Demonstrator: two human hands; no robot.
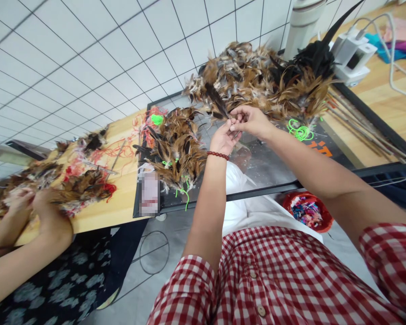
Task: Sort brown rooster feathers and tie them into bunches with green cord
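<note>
Dark feather (217, 100) tilts above the black-framed tabletop (274, 162), toward its far edge, its base pinched in your left hand (222, 137); your right hand (255, 123) meets those fingertips, though whether it grips too I cannot tell. Before you, a large feather pile (246, 76) lines the far edge, a smaller pile (179, 151) lies near the left edge, and thin sticks (365, 126) lie toward the right edge.

One head-worn camera looks forward and down over the shirt (277, 275) at the nearby hands (222, 139).
</note>
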